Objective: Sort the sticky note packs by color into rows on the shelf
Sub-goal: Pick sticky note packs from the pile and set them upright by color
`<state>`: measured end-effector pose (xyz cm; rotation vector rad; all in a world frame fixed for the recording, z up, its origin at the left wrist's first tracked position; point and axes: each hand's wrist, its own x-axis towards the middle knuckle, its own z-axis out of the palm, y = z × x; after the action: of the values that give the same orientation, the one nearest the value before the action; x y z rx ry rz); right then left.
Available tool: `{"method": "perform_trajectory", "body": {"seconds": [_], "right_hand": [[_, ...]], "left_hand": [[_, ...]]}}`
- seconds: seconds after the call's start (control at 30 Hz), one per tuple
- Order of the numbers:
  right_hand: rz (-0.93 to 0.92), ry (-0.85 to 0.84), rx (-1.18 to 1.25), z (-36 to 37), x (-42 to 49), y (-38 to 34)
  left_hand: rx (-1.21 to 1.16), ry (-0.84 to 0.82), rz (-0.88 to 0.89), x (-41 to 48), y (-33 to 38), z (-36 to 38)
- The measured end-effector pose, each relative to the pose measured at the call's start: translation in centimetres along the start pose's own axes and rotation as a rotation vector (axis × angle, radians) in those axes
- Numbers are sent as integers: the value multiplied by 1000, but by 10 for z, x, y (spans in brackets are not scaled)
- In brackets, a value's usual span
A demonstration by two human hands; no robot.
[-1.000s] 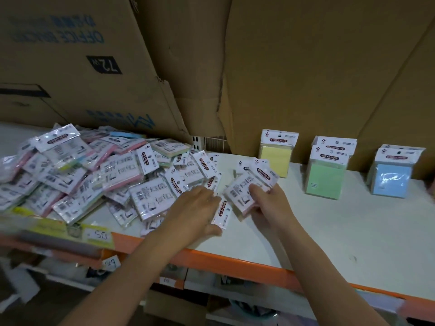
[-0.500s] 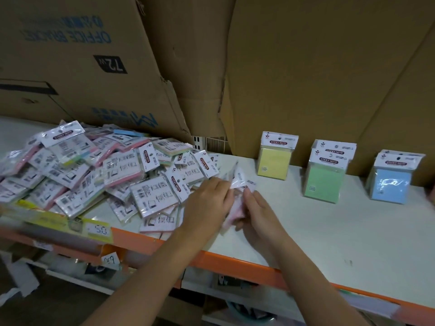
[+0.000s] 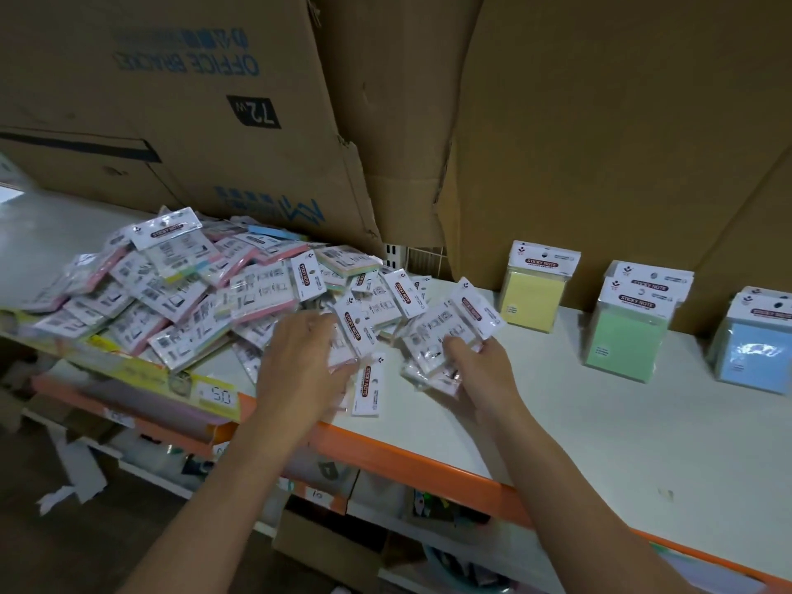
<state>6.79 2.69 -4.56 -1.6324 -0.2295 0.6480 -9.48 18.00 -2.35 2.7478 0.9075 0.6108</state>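
Observation:
A heap of sticky note packs (image 3: 180,293) lies on the left of the white shelf (image 3: 600,422), mostly label side up. My right hand (image 3: 475,375) grips a small stack of pink packs (image 3: 441,336) just right of the heap. My left hand (image 3: 300,366) lies palm down at the heap's right edge, its fingers on a pack (image 3: 355,332); how firmly it holds it is hidden. One pack (image 3: 368,390) lies flat between my hands. Against the back stand a yellow pack (image 3: 538,289), green packs (image 3: 630,327) and blue packs (image 3: 754,345).
Large cardboard boxes (image 3: 600,122) form the wall behind the shelf. An orange rail (image 3: 428,465) edges the shelf front, with a yellow price strip (image 3: 214,396) at the left. Lower shelves hold boxes and clutter.
My hands have drawn apart. The right hand now holds its stack flat and label up, further right. The left hand has gone back to the heap's edge.

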Motion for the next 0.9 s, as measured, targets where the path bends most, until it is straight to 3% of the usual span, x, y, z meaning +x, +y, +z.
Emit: {"method": "perform_trajectory", "body": {"seconds": [0.1, 0.23, 0.37, 0.5, 0.6, 0.67, 0.77, 0.9], "right_hand": [[31, -91, 173, -12, -4, 0], [114, -220, 363, -19, -8, 0], [130, -294, 399, -15, -17, 5], [111, -391, 437, -8, -26, 6], [39, -444, 417, -1, -29, 6], [18, -431, 379, 2, -28, 5], [67, -282, 263, 5, -21, 0], [108, -201, 223, 2, -16, 1]], "left_hand": [[152, -225, -77, 10, -19, -3], [223, -215, -56, 18, -15, -4], [-46, -76, -107, 9, 9, 3], [-210, -154, -136, 1, 51, 22], [-327, -175, -32, -4, 67, 27], [-390, -226, 62, -8, 65, 26], [-394, -269, 106, -14, 42, 17], [-76, -356, 142, -17, -4, 3]]}}
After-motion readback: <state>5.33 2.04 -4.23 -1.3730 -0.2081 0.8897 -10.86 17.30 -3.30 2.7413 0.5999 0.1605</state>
